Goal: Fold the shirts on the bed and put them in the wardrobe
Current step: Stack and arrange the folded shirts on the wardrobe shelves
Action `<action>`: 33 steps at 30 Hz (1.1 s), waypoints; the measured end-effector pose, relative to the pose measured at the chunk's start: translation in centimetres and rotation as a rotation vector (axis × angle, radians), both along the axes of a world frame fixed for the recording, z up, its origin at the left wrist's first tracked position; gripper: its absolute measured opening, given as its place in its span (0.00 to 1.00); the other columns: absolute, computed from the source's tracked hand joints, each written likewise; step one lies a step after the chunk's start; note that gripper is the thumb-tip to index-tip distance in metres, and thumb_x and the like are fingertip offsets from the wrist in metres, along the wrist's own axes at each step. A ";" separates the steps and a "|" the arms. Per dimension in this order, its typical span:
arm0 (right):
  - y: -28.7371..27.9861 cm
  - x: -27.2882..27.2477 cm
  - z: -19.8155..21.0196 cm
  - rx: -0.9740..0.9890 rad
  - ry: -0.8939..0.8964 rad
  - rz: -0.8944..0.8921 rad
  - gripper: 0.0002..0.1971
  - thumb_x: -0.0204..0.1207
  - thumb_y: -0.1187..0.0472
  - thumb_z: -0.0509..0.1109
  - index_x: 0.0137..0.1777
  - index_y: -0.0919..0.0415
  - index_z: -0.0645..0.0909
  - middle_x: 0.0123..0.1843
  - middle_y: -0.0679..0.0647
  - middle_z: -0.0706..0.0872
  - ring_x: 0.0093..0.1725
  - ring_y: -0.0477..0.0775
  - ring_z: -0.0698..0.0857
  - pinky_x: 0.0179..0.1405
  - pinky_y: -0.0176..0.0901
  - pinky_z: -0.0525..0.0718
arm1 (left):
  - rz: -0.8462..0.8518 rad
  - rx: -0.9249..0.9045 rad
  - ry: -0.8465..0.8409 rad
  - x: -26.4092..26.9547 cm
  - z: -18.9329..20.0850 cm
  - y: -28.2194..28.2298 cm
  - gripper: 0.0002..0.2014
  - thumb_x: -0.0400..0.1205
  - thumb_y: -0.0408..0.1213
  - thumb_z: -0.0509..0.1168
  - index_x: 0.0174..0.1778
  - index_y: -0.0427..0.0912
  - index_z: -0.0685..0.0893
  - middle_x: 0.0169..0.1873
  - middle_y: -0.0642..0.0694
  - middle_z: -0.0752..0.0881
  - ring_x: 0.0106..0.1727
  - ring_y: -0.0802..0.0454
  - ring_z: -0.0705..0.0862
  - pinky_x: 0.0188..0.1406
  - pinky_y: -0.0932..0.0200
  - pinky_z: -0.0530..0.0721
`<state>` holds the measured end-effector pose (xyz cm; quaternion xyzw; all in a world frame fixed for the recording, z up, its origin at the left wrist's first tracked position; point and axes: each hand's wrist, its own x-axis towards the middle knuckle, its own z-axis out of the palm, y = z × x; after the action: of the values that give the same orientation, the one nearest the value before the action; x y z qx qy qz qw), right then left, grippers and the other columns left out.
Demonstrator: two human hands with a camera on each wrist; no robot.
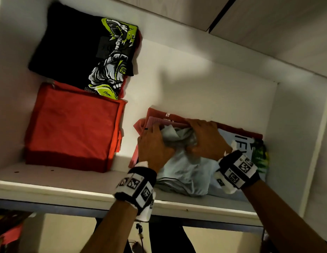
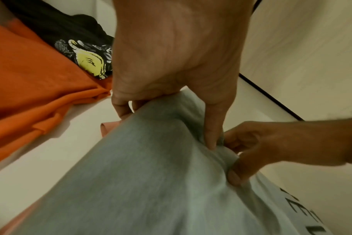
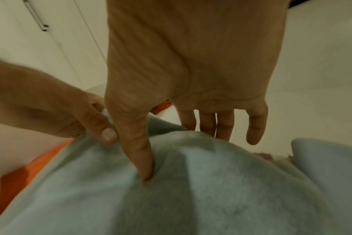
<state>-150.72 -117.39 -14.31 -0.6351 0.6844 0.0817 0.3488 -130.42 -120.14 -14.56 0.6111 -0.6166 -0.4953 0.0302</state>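
Note:
A pale grey-blue shirt lies rumpled on top of a pile at the right of the white wardrobe shelf. Both hands are on its far end. My left hand grips the bunched fabric, its fingers curled over the far edge and its thumb on top. My right hand pinches the same bunch beside it, with the thumb dug into the cloth and the fingers behind the fold. Under the grey shirt lie pink and red shirts and a pale printed shirt.
A folded red shirt stack sits at the shelf's left, with a black graphic shirt behind it. The wardrobe's side wall stands close on the right. A strip of bare shelf separates the two piles. Dark clothes hang below the shelf.

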 end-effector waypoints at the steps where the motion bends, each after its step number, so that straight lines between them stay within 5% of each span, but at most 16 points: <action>1: -0.4 -0.4 -0.4 0.063 0.033 -0.030 0.37 0.66 0.39 0.69 0.76 0.53 0.78 0.68 0.57 0.86 0.67 0.62 0.84 0.75 0.67 0.72 | 0.000 0.053 -0.008 -0.1 -0.3 -0.7 0.33 0.69 0.51 0.81 0.68 0.49 0.77 0.60 0.46 0.85 0.63 0.41 0.83 0.72 0.38 0.80; 3: -0.8 -1.1 -0.8 0.123 0.029 -0.093 0.27 0.68 0.43 0.73 0.66 0.52 0.83 0.59 0.54 0.88 0.60 0.57 0.86 0.71 0.62 0.73 | -0.063 0.107 -0.058 -0.4 -0.7 -1.9 0.24 0.70 0.48 0.81 0.60 0.48 0.83 0.50 0.49 0.86 0.58 0.44 0.84 0.73 0.43 0.78; 6: -1.2 -2.4 -0.1 0.146 -0.024 -0.012 0.39 0.55 0.36 0.77 0.68 0.49 0.83 0.58 0.50 0.87 0.56 0.54 0.83 0.66 0.58 0.76 | -0.133 0.087 -0.100 -0.8 -0.9 -3.2 0.12 0.69 0.47 0.77 0.46 0.48 0.88 0.42 0.50 0.88 0.50 0.46 0.86 0.67 0.42 0.83; 9: -0.7 -2.5 0.6 0.011 -0.009 0.056 0.40 0.58 0.35 0.75 0.72 0.48 0.81 0.59 0.52 0.85 0.57 0.58 0.84 0.60 0.60 0.80 | -0.196 -0.026 -0.029 -1.1 -0.9 -3.1 0.10 0.68 0.54 0.66 0.37 0.53 0.84 0.38 0.51 0.88 0.47 0.46 0.87 0.63 0.41 0.84; 11: 0.5 -2.2 0.8 -0.058 -0.042 0.061 0.38 0.61 0.41 0.78 0.74 0.49 0.79 0.61 0.52 0.84 0.57 0.57 0.84 0.58 0.61 0.81 | -0.210 -0.050 0.123 -1.0 0.2 -2.2 0.16 0.71 0.56 0.64 0.42 0.49 0.88 0.39 0.50 0.89 0.45 0.47 0.88 0.60 0.46 0.84; 15: 2.9 -2.6 0.7 -0.126 -0.184 0.019 0.42 0.62 0.46 0.84 0.78 0.49 0.76 0.71 0.50 0.82 0.68 0.55 0.82 0.67 0.59 0.79 | -0.247 -0.042 0.371 -0.1 3.2 0.9 0.06 0.76 0.40 0.76 0.46 0.47 0.87 0.41 0.55 0.88 0.44 0.58 0.87 0.50 0.54 0.88; 18: 3.9 -2.7 0.9 -0.131 -0.316 -0.019 0.26 0.69 0.45 0.81 0.67 0.49 0.85 0.65 0.48 0.87 0.67 0.53 0.84 0.70 0.58 0.77 | -0.246 -0.071 0.468 0.4 4.9 3.2 0.07 0.76 0.48 0.71 0.44 0.50 0.85 0.41 0.54 0.86 0.42 0.59 0.85 0.47 0.59 0.87; 22: 4.9 -3.1 2.6 -0.155 -0.269 -0.008 0.16 0.66 0.54 0.78 0.53 0.56 0.90 0.49 0.54 0.92 0.49 0.59 0.89 0.52 0.58 0.87 | -0.070 0.047 0.408 0.6 5.6 4.4 0.19 0.77 0.38 0.78 0.59 0.51 0.78 0.45 0.53 0.84 0.45 0.56 0.86 0.46 0.64 0.86; 24: 5.8 -3.6 3.1 -0.083 -0.201 0.034 0.16 0.64 0.55 0.77 0.53 0.53 0.89 0.45 0.51 0.90 0.44 0.57 0.88 0.43 0.58 0.88 | -0.047 0.233 0.337 1.0 5.4 4.5 0.34 0.76 0.36 0.81 0.72 0.53 0.69 0.47 0.55 0.85 0.48 0.64 0.87 0.45 0.70 0.85; 26: 6.5 -4.0 3.6 -0.053 -0.186 0.028 0.14 0.63 0.56 0.78 0.51 0.49 0.88 0.45 0.47 0.87 0.44 0.52 0.85 0.40 0.55 0.86 | -0.103 0.324 0.278 1.4 5.3 4.2 0.36 0.75 0.36 0.81 0.73 0.55 0.68 0.46 0.58 0.85 0.47 0.73 0.85 0.44 0.75 0.83; 30: 7.3 -3.5 5.9 -0.073 -0.272 0.020 0.11 0.67 0.53 0.80 0.48 0.52 0.86 0.45 0.46 0.85 0.43 0.46 0.81 0.42 0.46 0.81 | -0.307 0.264 0.225 2.2 5.1 3.4 0.13 0.74 0.41 0.79 0.54 0.47 0.91 0.42 0.55 0.91 0.45 0.63 0.88 0.43 0.64 0.86; 33: 7.8 -2.2 7.5 -0.045 -0.371 0.025 0.11 0.73 0.54 0.78 0.52 0.49 0.81 0.38 0.43 0.85 0.35 0.43 0.83 0.36 0.41 0.81 | -0.411 0.184 0.189 3.2 5.0 3.3 0.06 0.72 0.45 0.75 0.38 0.47 0.89 0.32 0.54 0.88 0.36 0.58 0.87 0.34 0.63 0.83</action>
<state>-152.89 -109.61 -6.81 -0.6554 0.6022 -0.0478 0.4534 -127.22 -116.89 -9.53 0.4237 -0.6748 -0.6002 -0.0695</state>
